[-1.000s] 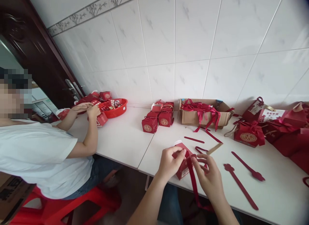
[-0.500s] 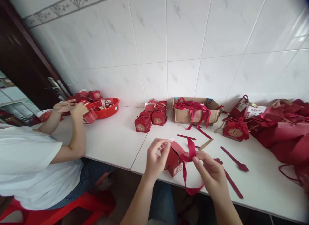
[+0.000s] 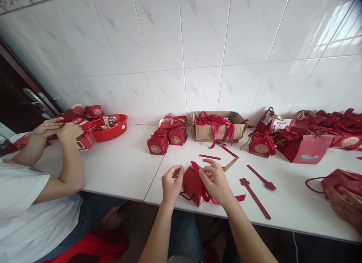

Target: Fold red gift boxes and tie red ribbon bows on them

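1. Two hands work at a small red box [image 3: 190, 187], which is at the near edge of the table, directly before the wearer.
2. Right hand [image 3: 216, 180]: thumb and fingers are closed on a red ribbon [image 3: 196, 168] above the box top. Left hand [image 3: 171, 184]: fingers are narrowed at the box's upper left edge; whether they grip it cannot be told.
3. Change from half a second earlier: the ribbon, then raised to the right of the box, now passes over its top, and the right hand has moved in over the box.
4. Change at far right: a co-worker's hand [image 3: 343, 204] is now visible, against a red carton [image 3: 341, 178] with a cord handle.
5. Surface: the white table [image 3: 121, 165] has a seam left of the box. Two flower-ended red strips [image 3: 256, 199] lie to the right. Behind stand a cluster of red cartons [image 3: 157, 145] and a cardboard box [image 3: 207, 134] with ribbons draped over its front.
6. Left end: a person in a white top [image 3: 25, 214] works beside a red basin [image 3: 113, 133].
7. Room: marbled white wall tiles [image 3: 158, 40] rise behind the table; a dark door [image 3: 11, 93] with a metal handle is at left.
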Tool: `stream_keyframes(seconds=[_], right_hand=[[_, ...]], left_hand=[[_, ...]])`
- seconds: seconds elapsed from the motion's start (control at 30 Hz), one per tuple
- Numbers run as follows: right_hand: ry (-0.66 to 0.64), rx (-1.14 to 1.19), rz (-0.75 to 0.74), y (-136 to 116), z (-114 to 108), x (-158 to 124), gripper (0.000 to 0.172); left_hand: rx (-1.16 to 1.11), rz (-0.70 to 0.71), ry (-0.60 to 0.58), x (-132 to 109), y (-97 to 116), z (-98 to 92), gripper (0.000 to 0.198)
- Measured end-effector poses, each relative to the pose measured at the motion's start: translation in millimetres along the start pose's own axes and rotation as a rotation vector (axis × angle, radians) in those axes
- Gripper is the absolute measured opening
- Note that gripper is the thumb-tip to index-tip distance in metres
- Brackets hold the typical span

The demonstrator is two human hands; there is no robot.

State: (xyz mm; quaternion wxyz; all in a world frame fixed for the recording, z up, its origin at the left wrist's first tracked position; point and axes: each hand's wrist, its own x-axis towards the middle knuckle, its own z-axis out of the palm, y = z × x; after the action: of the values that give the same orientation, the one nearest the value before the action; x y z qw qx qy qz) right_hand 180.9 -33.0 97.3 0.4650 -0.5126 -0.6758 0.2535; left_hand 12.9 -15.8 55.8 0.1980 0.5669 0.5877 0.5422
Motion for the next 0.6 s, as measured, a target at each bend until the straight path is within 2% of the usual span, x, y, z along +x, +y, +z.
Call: stream_keyframes(seconds=[0.13,0.4,0.6], right_hand=[[-0.052,-0.103,0.059,10.4,16.0,-0.3,0.026],[-0.094,0.059,0.090,7.2,10.9,-1.8,0.027],[-0.099,0.044,0.102,7.5,10.8,-3.0,0.027]], left_hand=[[-0.020,0.002,0.009,-3.0,0.7,0.6,0.027],[-0.041,-0.003,0.011,-6.6,-0.5,1.6,0.025],[-0.047,-0.007,0.013,-8.0,0.7,0.9,0.025]])
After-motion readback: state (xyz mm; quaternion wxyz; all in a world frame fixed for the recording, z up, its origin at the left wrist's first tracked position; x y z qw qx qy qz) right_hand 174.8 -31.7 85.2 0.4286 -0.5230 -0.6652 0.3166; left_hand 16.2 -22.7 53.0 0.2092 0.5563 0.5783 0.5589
